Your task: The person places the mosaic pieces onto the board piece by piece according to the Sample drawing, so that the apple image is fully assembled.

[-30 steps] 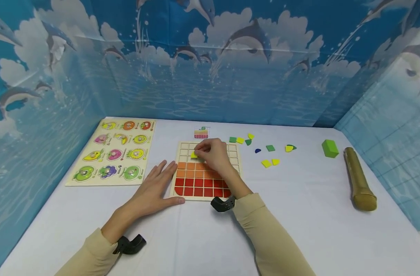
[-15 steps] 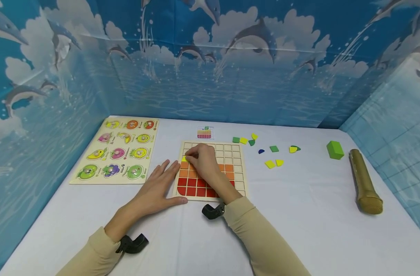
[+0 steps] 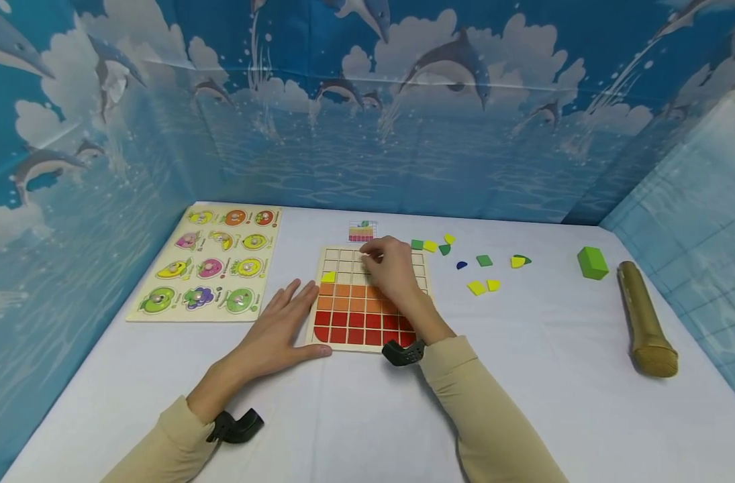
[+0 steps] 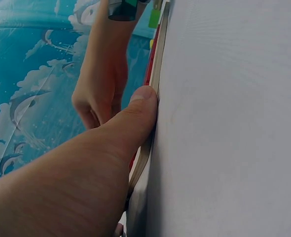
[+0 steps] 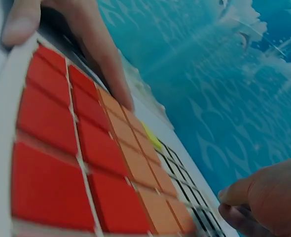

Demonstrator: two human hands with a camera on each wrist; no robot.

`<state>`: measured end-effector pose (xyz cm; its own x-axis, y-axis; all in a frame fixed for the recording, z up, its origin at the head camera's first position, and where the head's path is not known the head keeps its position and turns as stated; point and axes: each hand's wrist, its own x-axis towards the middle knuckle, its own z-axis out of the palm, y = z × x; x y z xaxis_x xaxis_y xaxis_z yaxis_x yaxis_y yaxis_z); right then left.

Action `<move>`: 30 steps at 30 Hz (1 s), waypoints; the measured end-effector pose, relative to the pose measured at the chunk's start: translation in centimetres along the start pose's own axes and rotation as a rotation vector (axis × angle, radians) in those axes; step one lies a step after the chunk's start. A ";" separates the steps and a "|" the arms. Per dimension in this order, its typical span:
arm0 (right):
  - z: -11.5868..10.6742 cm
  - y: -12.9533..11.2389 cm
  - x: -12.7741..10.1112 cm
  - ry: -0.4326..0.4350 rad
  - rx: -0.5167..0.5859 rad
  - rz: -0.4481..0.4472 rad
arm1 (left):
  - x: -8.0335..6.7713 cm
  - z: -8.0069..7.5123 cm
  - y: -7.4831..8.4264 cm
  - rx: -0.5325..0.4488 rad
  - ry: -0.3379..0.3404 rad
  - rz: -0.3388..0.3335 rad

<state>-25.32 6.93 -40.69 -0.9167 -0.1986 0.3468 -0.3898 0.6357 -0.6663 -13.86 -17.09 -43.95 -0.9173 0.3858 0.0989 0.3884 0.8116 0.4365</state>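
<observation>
The wooden grid board (image 3: pixel 429 278) lies flat on the white table. Red tiles (image 3: pixel 348 327) fill its nearest rows and orange tiles (image 3: pixel 341 297) the rows beyond. One yellow tile (image 3: pixel 328 276) sits in the leftmost cell just past the orange ones. My left hand (image 3: pixel 276 335) rests spread at the board's left side, fingertips at the left edge and thumb (image 4: pixel 143 101) at the near edge. Over the board's bare far cells hovers my right hand (image 3: pixel 391 268), fingers loosely bent, thumb near the index finger. No tile shows between its fingertips in the right wrist view.
Right of the board lie several loose yellow tiles (image 3: pixel 476 288), green tiles (image 3: pixel 484 260) and a dark blue piece (image 3: pixel 461 265). A small pattern card (image 3: pixel 362 231) lies behind it. At left is a fruit puzzle (image 3: pixel 210 268); at right, a green block (image 3: pixel 593 262) and a brown club-shaped object (image 3: pixel 647 322).
My right hand carried the yellow tile to the board's left column, let go of it there, and moved back to the right. My left hand stays by the board.
</observation>
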 end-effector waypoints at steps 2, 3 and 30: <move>-1.1 1.0 0.1 0.023 -0.010 0.011 | 0.0 0.0 0.0 -0.002 0.000 -0.002; -1.7 1.6 0.0 0.031 -0.013 0.012 | 0.0 0.0 0.0 -0.001 0.000 -0.002; -6.4 10.0 1.1 0.114 -0.216 0.130 | 0.1 0.1 -0.1 0.008 -0.002 0.010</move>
<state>-29.66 17.87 -42.75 -0.9372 -0.0279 0.3477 -0.2307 0.7971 -0.5580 -13.93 -17.08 -44.03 -0.9131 0.3948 0.1017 0.3984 0.8109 0.4286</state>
